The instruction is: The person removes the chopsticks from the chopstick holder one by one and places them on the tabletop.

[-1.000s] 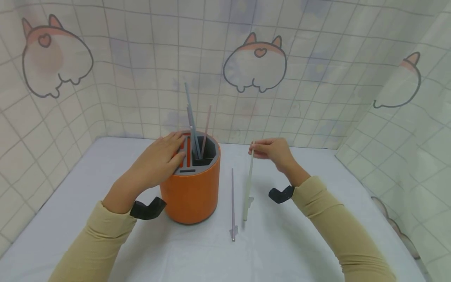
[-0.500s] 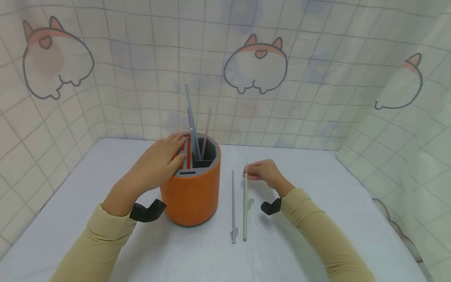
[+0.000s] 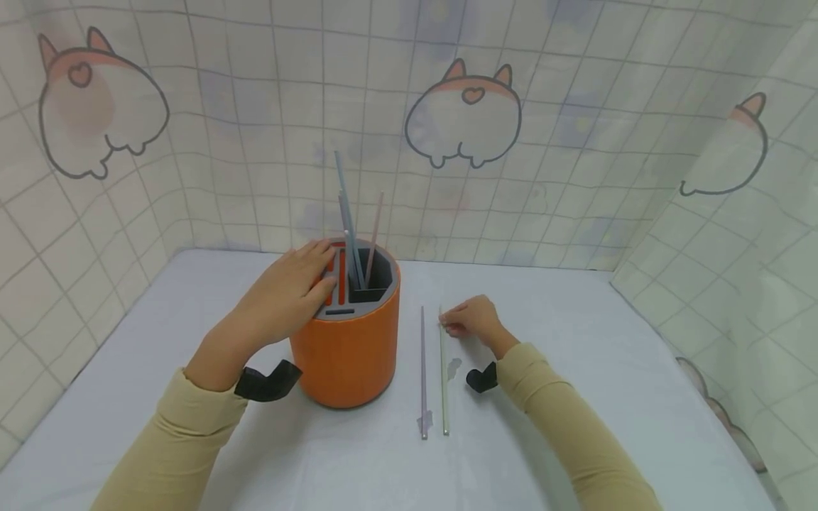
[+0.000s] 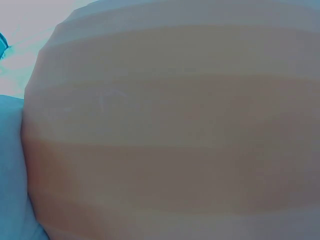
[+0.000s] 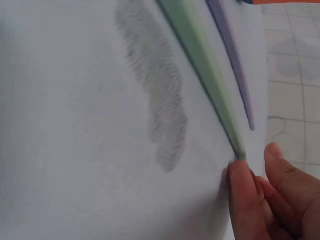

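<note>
My left hand (image 3: 281,291) rests on the top left of an orange round utensil holder (image 3: 348,362), fingers laid over its slotted grey top. In the left wrist view, the holder's curved wall (image 4: 170,110) fills most of the picture. Several blue and pink chopsticks (image 3: 350,234) stand in its dark compartment. To its right, a green chopstick (image 3: 444,390) lies on the white table, beside a parallel purple chopstick (image 3: 423,369). My right hand (image 3: 474,319) is low at the green one's thin far end. In the right wrist view, a fingertip (image 5: 241,175) touches that end, the thumb apart.
A white cloth covers the table (image 3: 543,426). Grey wet-looking patches (image 3: 454,367) mark it near the chopsticks. A grid-patterned curtain (image 3: 575,191) with animal drawings closes off the back and both sides.
My right hand has come down and nearer with the green chopstick, which now lies flat beside the purple one. Its thumb now stands off the stick. My left hand has stayed on the holder.
</note>
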A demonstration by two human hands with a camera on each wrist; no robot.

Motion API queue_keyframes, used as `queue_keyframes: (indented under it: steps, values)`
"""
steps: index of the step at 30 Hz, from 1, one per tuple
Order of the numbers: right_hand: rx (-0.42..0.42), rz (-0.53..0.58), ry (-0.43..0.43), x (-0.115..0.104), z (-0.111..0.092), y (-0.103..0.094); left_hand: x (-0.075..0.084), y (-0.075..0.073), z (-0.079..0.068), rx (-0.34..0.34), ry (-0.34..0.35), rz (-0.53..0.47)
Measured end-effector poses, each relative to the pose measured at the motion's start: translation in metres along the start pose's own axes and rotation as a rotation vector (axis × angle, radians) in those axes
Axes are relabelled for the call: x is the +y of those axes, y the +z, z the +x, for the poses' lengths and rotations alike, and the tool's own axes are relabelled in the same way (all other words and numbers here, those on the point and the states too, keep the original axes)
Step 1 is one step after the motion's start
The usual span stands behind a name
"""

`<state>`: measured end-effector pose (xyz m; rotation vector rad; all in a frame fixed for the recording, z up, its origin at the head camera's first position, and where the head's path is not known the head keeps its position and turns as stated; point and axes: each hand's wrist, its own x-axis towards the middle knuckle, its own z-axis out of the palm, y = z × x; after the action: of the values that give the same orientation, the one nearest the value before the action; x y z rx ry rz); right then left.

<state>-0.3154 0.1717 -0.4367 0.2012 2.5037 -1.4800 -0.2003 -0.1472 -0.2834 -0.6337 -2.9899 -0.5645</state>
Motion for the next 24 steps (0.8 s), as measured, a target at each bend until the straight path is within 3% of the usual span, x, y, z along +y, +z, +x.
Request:
queue_keyframes:
  steps: [5,9,16,19,24]
  values:
    - [0.013,0.083,-0.095,-0.030,-0.005,-0.006,0.001,-0.001,0.000,-0.001,0.005,-0.004]
    - [-0.042,0.202,-0.207,-0.070,-0.017,-0.010,0.001,-0.002,0.000,-0.002,0.006,-0.006]
    - [-0.102,0.310,-0.401,-0.137,-0.044,-0.010,0.000,-0.002,-0.001,-0.004,-0.002,-0.004]
    - [-0.123,0.330,-0.441,-0.155,-0.051,-0.007,0.001,-0.002,-0.001,0.000,-0.001,-0.006]
    - [-0.144,0.352,-0.438,-0.169,-0.057,0.002,0.002,-0.001,0.000,0.000,0.000,-0.013]
